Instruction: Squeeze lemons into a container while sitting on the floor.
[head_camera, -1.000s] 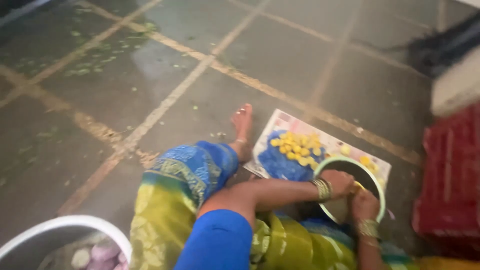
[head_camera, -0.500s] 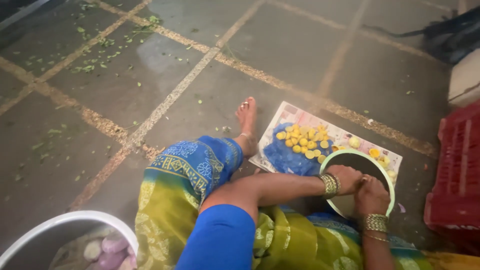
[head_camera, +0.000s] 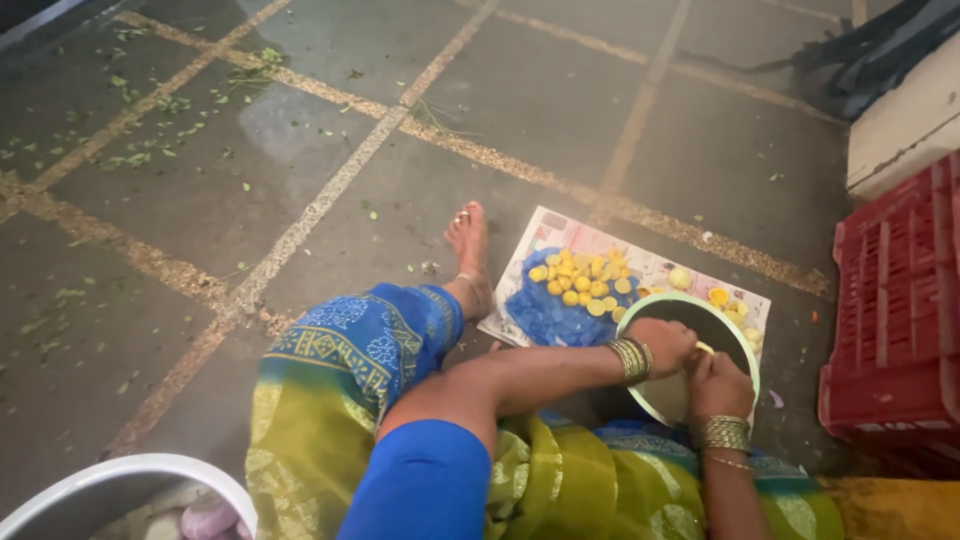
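View shifted rightward | both hands (head_camera: 690, 360) pinch yellow piece (head_camera: 706, 348) | round green bowl (head_camera: 742, 345)

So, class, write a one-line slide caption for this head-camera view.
Seated on a tiled floor, left hand and right hand work a small yellow piece over a green-rimmed bowl.

floor (head_camera: 300, 120): dark tiles | on it: printed sheet (head_camera: 650, 265), red crate (head_camera: 895, 320), green scraps (head_camera: 140, 100)

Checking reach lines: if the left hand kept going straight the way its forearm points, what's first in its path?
The left hand points right, over the light green bowl. Straight on it would probably meet the bowl's far rim first, then the red plastic crate. Its height above the rim is unclear, so it might clear the bowl.
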